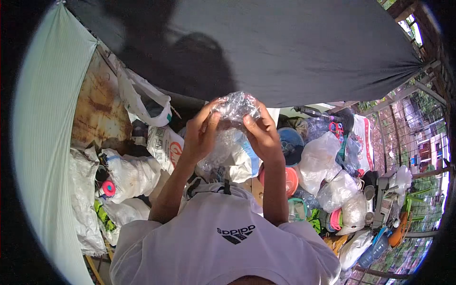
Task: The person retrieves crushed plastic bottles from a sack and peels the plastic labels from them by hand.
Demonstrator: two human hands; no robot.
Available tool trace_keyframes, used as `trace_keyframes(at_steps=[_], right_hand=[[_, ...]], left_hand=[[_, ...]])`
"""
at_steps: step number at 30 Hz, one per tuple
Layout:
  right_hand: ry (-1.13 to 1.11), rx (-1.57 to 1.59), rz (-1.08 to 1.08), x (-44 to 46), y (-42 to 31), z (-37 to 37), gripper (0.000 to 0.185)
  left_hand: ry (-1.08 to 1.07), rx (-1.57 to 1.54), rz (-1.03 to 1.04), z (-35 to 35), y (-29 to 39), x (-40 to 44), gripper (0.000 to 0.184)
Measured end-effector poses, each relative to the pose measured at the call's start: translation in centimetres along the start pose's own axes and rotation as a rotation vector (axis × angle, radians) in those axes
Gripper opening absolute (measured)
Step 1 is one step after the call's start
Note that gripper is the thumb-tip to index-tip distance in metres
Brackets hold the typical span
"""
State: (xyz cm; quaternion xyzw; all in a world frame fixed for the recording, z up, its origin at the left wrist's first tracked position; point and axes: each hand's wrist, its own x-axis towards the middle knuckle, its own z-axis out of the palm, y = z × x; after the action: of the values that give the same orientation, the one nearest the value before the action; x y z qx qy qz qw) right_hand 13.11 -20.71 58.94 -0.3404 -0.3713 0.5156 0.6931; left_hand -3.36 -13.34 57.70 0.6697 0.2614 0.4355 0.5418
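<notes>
Both of my hands hold a crumpled clear plastic piece up in the middle of the view. My left hand grips its left side, with the thumb on the near face. On the right side, my right hand presses it with the thumb in front and the fingers behind. Below the hands lie clear plastic and a white and blue sack, partly hidden by my arms and shirt.
Filled white sacks lie at the left. Buckets, including a blue one, and bags of plastic crowd the right, beside a wire fence. A dark sheet hangs ahead.
</notes>
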Motion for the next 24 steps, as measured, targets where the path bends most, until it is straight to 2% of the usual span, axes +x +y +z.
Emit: trace_keyframes(at_steps=[6, 9, 12, 15, 18, 21, 24], right_hand=[[-0.096, -0.199, 0.094, -0.1, -1.5, -0.3, 0.051], [-0.061, -0.252, 0.083, -0.1, -2.0, 0.1, 0.053], [-0.037, -0.243, 0.112, -0.3, -2.1, -0.1, 0.055], [-0.049, -0.237, 0.120, -0.3, -1.3, -1.1, 0.053], [-0.007, -0.237, 0.102, -0.5, -1.3, -0.6, 0.050], [0.027, -0.175, 0.077, -0.9, -1.2, -0.1, 0.047], [0.031, -0.205, 0.052, -1.2, -1.1, -0.2, 0.047]], left_hand=[[0.045, 0.119, 0.232, -0.2, -1.1, -0.5, 0.035], [0.001, 0.122, 0.205, -0.2, -0.2, -0.4, 0.036], [-0.106, 0.157, -0.061, -0.5, 1.0, -0.8, 0.036], [-0.028, 0.178, 0.156, 0.3, 0.5, -0.7, 0.036], [0.081, 0.345, 0.372, 0.5, -0.3, -0.2, 0.035], [0.091, 0.262, 0.301, 0.7, 1.4, 0.0, 0.035], [0.053, 0.282, 0.320, 0.2, 1.0, -0.3, 0.034]])
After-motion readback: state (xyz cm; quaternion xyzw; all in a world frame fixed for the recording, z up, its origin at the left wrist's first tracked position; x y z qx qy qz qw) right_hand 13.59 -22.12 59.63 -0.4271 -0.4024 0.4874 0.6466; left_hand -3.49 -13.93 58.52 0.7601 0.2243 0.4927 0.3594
